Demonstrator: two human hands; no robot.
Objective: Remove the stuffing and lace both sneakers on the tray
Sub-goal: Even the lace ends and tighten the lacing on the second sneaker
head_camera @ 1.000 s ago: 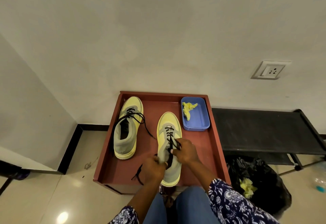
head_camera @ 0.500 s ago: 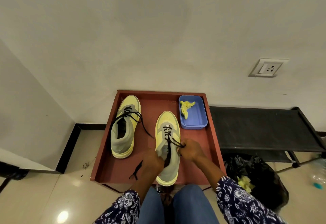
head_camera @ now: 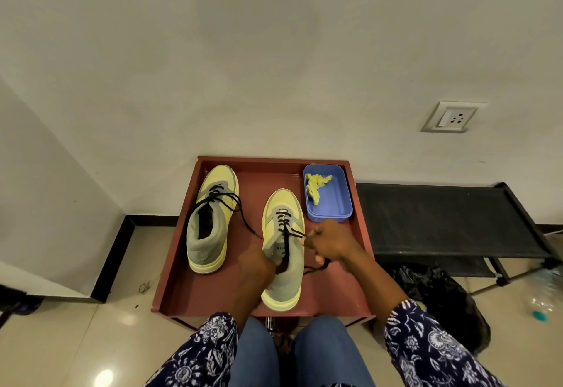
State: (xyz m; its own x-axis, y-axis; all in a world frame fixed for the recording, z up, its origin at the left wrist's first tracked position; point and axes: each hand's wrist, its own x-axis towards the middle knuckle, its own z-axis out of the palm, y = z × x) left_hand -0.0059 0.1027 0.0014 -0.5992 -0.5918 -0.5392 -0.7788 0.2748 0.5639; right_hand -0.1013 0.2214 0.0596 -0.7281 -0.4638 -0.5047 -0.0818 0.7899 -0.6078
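Two yellow-and-grey sneakers stand on a red-brown tray (head_camera: 332, 295). The left sneaker (head_camera: 210, 222) carries a loose black lace that trails to the right. The right sneaker (head_camera: 283, 252) is partly laced with a black lace (head_camera: 286, 228). My left hand (head_camera: 254, 267) grips the right sneaker's left side near the collar. My right hand (head_camera: 330, 242) pinches the lace end just right of that shoe, pulled taut to the right; more lace loops under this hand. A blue tub (head_camera: 330, 200) at the tray's back right holds crumpled yellow stuffing (head_camera: 315, 187).
The tray sits against a white wall above a tiled floor. A black bench (head_camera: 441, 219) runs to the right, with a black rubbish bag (head_camera: 438, 298) under it. A wall socket (head_camera: 452, 116) is up right. My knees in jeans are below the tray.
My right hand has moved right, away from the shoe's tongue, drawing the lace out sideways. The lace tail at the lower left of the tray is gone from view.
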